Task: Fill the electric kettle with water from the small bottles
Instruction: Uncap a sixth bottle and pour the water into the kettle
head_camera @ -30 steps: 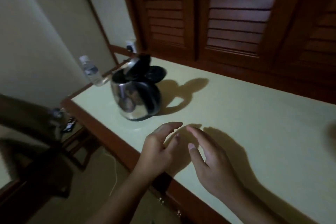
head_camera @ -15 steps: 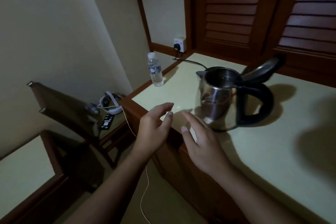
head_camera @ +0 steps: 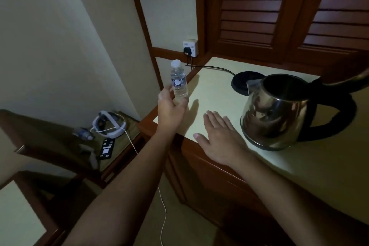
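Observation:
A small clear water bottle (head_camera: 178, 80) with a white cap stands at the left end of the cream countertop (head_camera: 311, 168). My left hand (head_camera: 171, 108) is wrapped around its lower part. The steel electric kettle (head_camera: 279, 114) with a black handle sits to the right, its lid tipped open. Its black base (head_camera: 242, 83) lies behind it, off the kettle. My right hand (head_camera: 218, 138) hovers flat with fingers spread over the counter between bottle and kettle, holding nothing.
A wall socket (head_camera: 190, 48) with a black plug feeds a cord to the base. Dark louvred wooden doors (head_camera: 279, 6) rise behind the counter. A lower side table at left holds a white headset (head_camera: 108, 125), a remote (head_camera: 106, 149) and another small bottle (head_camera: 83, 135).
The view has swung left. My left hand has reached forward and closed around the water bottle. My right hand has opened flat beside the kettle.

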{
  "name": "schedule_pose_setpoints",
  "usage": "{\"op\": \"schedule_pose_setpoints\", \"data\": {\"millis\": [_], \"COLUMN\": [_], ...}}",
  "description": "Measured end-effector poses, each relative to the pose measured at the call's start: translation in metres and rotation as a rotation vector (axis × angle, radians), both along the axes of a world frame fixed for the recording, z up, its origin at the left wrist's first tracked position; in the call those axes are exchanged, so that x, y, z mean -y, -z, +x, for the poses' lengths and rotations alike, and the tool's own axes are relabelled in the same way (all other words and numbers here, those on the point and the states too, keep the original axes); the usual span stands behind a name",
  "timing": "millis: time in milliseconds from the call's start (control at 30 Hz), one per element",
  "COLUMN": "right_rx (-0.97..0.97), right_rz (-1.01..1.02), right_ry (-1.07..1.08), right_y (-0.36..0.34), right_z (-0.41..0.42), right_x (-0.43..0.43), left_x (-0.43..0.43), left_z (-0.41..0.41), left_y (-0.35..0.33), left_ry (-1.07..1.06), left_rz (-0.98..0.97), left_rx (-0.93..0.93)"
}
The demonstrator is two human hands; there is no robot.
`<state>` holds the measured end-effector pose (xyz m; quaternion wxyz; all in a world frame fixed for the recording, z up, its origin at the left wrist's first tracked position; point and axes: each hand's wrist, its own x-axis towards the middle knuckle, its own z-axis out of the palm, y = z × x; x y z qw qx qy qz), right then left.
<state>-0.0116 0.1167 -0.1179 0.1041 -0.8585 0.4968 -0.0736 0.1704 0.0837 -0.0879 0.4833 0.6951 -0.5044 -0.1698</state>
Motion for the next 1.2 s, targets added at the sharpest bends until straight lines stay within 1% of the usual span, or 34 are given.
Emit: {"op": "schedule_pose_setpoints", "data": {"millis": [100,167,233,333,433,500,567,633,733,800,833,967,1000,1100,1200], "right_rx": [-0.084,-0.103,-0.113,-0.102,-0.047,0.062,0.238,0.420,0.640,0.741,0.738,0.514,0.497,0.547,0.568], "right_rz": [0.019,0.024,0.025,0.029,0.038,0.060,0.076,0.031,-0.077,-0.115,-0.137,-0.351,-0.383,-0.303,-0.239], "right_ry": [0.014,0.021,0.020,0.022,0.026,0.040,0.069,0.109,0.160,0.167,0.162,0.144,0.160,0.263,0.257], "right_y": [-0.001,-0.002,-0.002,-0.001,0.000,-0.003,-0.009,-0.022,-0.053,-0.079,-0.090,-0.116,-0.118,-0.125,-0.135], "right_z": [0.002,0.003,0.004,0.003,0.001,-0.002,-0.007,-0.011,-0.019,-0.026,-0.031,-0.051,-0.058,-0.079,-0.102], "right_x": [-0.001,-0.001,-0.001,-0.001,0.000,0.000,-0.004,-0.011,-0.026,-0.035,-0.038,-0.047,-0.049,-0.056,-0.066], "left_x": [0.024,0.035,0.044,0.054,0.054,0.044,0.027,0.003,-0.037,-0.062,-0.073,-0.103,-0.107,-0.114,-0.116], "left_z": [0.005,0.004,0.004,0.003,0.001,0.000,0.000,-0.004,-0.013,-0.022,-0.027,-0.052,-0.058,-0.072,-0.085], "left_y": [0.002,0.001,0.001,0.004,0.000,-0.002,-0.004,-0.007,-0.018,-0.026,-0.030,-0.042,-0.044,-0.048,-0.050], "left_ry": [0.063,0.125,0.144,0.124,0.079,0.090,0.127,0.182,0.316,0.430,0.483,0.650,0.668,0.710,0.769], "left_rz": [0.007,-0.016,-0.016,-0.028,-0.050,-0.047,-0.040,-0.032,-0.023,-0.032,-0.029,0.006,0.013,0.051,0.105], "left_rx": [-0.129,-0.199,-0.242,-0.257,-0.247,-0.238,-0.197,-0.146,-0.090,-0.083,-0.087,-0.056,-0.051,-0.057,-0.002]}}
